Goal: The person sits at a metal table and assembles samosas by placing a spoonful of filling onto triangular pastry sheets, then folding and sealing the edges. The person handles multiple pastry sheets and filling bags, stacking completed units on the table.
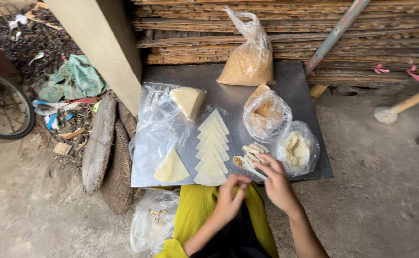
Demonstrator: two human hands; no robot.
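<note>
Left hand (231,193) curled shut at the near edge of the grey metal sheet (295,81), contents hidden; right hand (276,184) pinches the white plastic spoon (247,165) heaped with brown filling; a few rolled pale pastry sticks (255,150) lie finished beside it; overlapping row of pale triangular wrappers (212,148) remains unfilled.

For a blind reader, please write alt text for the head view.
A person's left hand and right hand work at the near edge of a metal tray on the ground, beside a spoon, a row of dough triangles and plastic bags of filling.
</note>
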